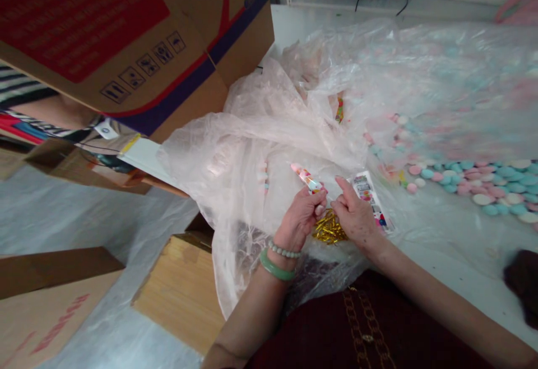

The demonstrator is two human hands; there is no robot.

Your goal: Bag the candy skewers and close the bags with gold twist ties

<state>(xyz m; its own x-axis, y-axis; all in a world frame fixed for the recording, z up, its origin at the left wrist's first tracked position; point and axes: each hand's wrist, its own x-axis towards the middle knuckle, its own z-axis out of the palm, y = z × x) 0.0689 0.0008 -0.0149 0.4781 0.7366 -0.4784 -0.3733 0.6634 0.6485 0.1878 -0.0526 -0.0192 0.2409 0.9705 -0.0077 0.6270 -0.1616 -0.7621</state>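
Our forearms (252,307) angle inward from torso (361,324); left hand (299,217) curled in front of it, right hand (353,213) just beside, index finger (342,185) raised; green bangle (276,265), beaded bracelet (284,249) on left wrist (286,243).

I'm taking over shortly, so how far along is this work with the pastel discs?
Little looks finished: only a small multicoloured strip shows inside the clear plastic bag. In hand: the left hand grips a pink-and-white tube, with the right hand beside it. Seemingly left: many pink and blue discs lying loose, gold twist ties in a pile, and a printed sticker strip.
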